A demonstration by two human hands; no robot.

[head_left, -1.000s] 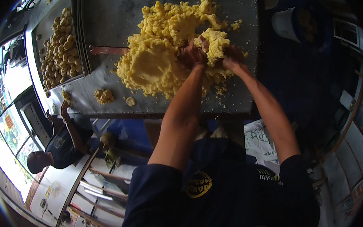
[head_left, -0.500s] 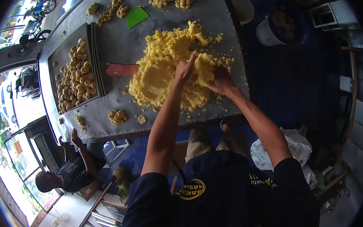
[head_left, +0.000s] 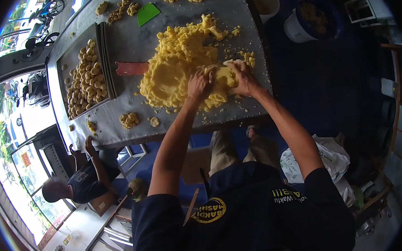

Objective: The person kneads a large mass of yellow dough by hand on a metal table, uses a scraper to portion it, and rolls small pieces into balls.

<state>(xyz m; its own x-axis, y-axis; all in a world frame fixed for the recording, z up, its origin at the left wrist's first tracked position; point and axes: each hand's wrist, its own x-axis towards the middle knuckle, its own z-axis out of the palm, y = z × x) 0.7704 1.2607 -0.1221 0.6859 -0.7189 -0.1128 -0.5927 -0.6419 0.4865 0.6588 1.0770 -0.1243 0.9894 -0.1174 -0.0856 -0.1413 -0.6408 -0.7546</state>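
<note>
A large mound of crumbly yellow dough [head_left: 171, 80] lies on the metal-topped table, smoother on its left side. My left hand [head_left: 201, 84] presses down on its near right part, fingers bent over the dough. My right hand [head_left: 245, 79] grips the right end of the same portion, its fingertips smeared with pale dough. Between the two hands a thick lump shows. A red flat scraper [head_left: 130, 68] sticks out from the mound's left edge. Farther back lies a green dough scraper [head_left: 148, 14].
Stacked trays [head_left: 107, 62] on the left bear many small round dough pieces [head_left: 86, 80]. Clusters of filling balls [head_left: 129, 121] sit around the table. Another person [head_left: 80, 184] is at the near left corner. Buckets [head_left: 295, 28] stand beyond the right edge.
Both hands have come down nearer me and press the dough; the lump they had raised now lies lower, between them. My left hand has turned from edge-on to palm down.
</note>
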